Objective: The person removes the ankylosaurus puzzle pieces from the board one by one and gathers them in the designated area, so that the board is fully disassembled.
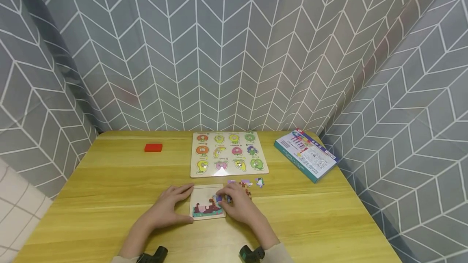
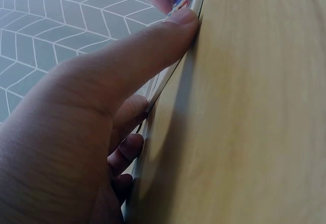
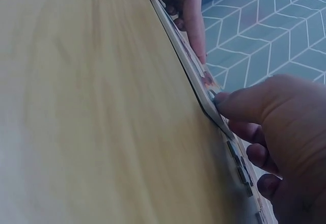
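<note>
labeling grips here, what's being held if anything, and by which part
The left hand holds the puzzle tray by its left side; whether the right hand, at its right edge, pinches anything can't be told.

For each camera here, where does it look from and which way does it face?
Head: worn on the head, facing forward and down over the tabletop to the patterned curtain; left hand, right hand and forearms show.
Left wrist: on the left wrist, facing along that hand to the puzzle tray; left hand large in front, part of the right hand beyond.
Right wrist: on the right wrist, facing the tray past the right hand; part of the left hand at the top.
Shared: both wrist views show both hands, the tray's edge, tabletop and curtain.
</note>
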Available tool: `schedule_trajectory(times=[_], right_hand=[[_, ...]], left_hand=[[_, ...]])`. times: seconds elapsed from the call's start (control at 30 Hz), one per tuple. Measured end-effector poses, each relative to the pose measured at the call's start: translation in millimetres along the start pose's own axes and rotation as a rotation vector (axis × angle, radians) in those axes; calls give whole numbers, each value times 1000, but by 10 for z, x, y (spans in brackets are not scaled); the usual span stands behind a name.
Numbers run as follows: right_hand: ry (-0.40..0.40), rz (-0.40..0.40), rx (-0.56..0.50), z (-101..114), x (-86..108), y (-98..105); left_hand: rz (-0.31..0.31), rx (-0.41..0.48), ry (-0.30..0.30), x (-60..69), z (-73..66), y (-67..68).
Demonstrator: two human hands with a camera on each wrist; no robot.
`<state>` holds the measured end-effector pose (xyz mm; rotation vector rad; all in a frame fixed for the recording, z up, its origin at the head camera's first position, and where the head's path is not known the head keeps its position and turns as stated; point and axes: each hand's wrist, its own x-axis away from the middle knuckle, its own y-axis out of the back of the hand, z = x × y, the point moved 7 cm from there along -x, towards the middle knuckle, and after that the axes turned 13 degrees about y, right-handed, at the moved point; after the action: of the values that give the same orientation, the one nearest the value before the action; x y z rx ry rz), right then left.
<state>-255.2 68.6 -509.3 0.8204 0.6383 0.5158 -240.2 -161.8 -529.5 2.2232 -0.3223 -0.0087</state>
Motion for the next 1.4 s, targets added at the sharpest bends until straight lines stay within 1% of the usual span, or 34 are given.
schedule_trajectory(times=[0.23,0.5,0.77,0.87,0.93,1.1,1.2,1.4], right_hand=[[-9,36,-2,-5,3,-8],[15,59,47,24,10,-4],[-1,64,34,-5,25,-25],[-2,42,19,-10,26,1],[-6,12,-8,-18,33,40],[-56,-65,-100,-96,103,195],[-90,-105,-122,-181,180,315],[-165,-214,-111,-444,415,568]], left_hand=[[8,11,4,-2,5,5],[3,7,9,-10,24,9],[-2,8,5,-10,29,2],[-2,8,5,-11,24,8],[-2,9,7,-12,20,15],[-1,11,12,-12,22,16],[1,13,8,-12,22,6],[-1,20,4,-4,20,-13]])
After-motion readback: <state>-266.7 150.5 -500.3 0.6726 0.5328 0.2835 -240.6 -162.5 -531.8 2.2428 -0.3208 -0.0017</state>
